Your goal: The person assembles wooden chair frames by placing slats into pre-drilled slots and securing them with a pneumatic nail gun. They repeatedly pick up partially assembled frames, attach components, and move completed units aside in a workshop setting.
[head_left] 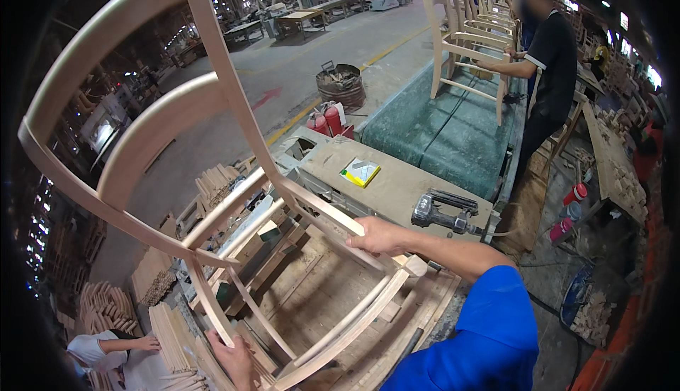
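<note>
A bare wooden chair frame (159, 111) with curved back slats stands tilted in front of me, its tall back toward the far left. My right hand (377, 236) is closed around its right side rail. At the lower left, my left hand (234, 357) grips the opposite side rail, with the fingers partly hidden behind the wood. Under the open seat lies a wooden work surface (301, 285) with wooden blocks along its left side. Beyond my right forearm, a nail gun (443, 210) rests on a bench (411, 194), and a yellow-and-white packet (361, 172) lies near it.
A green conveyor (404, 111) carries assembled chairs (464, 44), with a co-worker (552, 72) holding one. Red fire extinguishers (329, 119) and a scrap-filled drum (341, 86) stand beyond the bench. At lower left, another person's hand (147, 343) touches stacked wood strips (172, 338).
</note>
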A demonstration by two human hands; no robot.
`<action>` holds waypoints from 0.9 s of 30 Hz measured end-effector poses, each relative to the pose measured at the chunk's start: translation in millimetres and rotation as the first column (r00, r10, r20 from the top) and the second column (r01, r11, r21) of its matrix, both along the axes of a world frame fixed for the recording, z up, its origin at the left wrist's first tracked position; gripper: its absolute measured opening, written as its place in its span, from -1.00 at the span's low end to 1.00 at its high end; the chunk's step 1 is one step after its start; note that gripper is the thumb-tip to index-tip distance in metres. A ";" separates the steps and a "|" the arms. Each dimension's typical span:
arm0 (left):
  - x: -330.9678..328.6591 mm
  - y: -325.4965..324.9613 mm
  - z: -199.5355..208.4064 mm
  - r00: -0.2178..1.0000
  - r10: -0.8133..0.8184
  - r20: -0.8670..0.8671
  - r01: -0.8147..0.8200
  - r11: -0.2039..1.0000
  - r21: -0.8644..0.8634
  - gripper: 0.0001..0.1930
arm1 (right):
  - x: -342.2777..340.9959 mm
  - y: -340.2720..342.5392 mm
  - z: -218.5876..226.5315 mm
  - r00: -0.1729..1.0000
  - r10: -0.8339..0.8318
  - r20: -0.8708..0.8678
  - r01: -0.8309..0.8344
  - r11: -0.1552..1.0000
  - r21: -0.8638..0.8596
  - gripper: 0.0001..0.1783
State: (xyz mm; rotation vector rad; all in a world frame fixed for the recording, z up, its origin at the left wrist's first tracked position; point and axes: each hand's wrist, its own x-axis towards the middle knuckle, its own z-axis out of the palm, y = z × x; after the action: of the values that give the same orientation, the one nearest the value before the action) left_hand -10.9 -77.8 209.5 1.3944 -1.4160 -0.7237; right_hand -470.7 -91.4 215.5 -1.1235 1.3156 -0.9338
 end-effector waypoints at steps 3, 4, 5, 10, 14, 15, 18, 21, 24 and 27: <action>0.2 46.0 57.5 0.997 0.077 -0.010 -0.077 0.997 -0.032 -0.65 | 9.8 34.3 68.1 0.996 0.027 -0.084 -0.027 1.000 -0.001 -0.72; -10.5 59.0 71.2 0.992 0.120 0.033 -0.119 0.992 -0.029 -0.65 | 0.1 49.9 76.4 0.986 0.035 -0.164 -0.057 0.989 -0.135 -0.67; -18.1 67.7 82.0 0.995 0.102 -0.021 -0.103 0.993 -0.055 -0.66 | -8.7 63.8 85.2 0.979 0.013 -0.204 -0.041 0.990 -0.134 -0.64; -25.6 111.8 138.7 0.890 -0.006 -0.456 -0.019 0.999 -0.050 -0.62 | -16.4 141.9 184.7 0.973 -0.070 -0.218 -0.008 0.941 -0.337 -0.50; -38.7 119.9 165.5 0.494 -0.404 -0.770 0.357 0.902 -0.244 -0.45 | -26.3 221.4 253.5 0.991 0.001 -0.133 -0.060 0.895 -0.442 -0.44; -41.4 123.7 163.7 0.440 -0.462 -0.770 0.402 0.868 -0.291 -0.43 | -27.4 237.9 267.0 0.985 -0.014 -0.170 -0.066 0.889 -0.453 -0.43; -66.4 143.7 167.0 0.310 -0.543 -0.780 0.459 0.804 -0.378 -0.38 | -32.5 286.4 301.9 0.918 -0.151 -0.367 -0.057 0.864 -0.499 -0.38; -98.4 164.2 154.2 0.315 -0.460 -0.830 0.326 0.874 -0.361 -0.42 | -39.9 315.3 325.0 0.806 -0.256 -0.534 -0.123 0.809 -0.574 -0.31; -132.2 182.3 163.6 0.275 -0.512 -0.814 0.274 0.853 -0.445 -0.46 | -49.6 347.7 349.5 0.722 -0.361 -0.590 -0.179 0.726 -0.664 -0.22; -144.1 203.5 180.2 0.309 -0.532 -0.789 0.215 0.847 -0.487 -0.45 | -58.3 357.5 365.4 0.614 -0.476 -0.630 -0.175 0.696 -0.696 -0.15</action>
State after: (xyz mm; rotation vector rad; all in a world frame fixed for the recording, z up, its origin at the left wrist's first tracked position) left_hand -155.0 125.7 389.6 0.1923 -0.8351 -1.2738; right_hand -529.0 266.1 581.0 -2.2547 1.8463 -1.1961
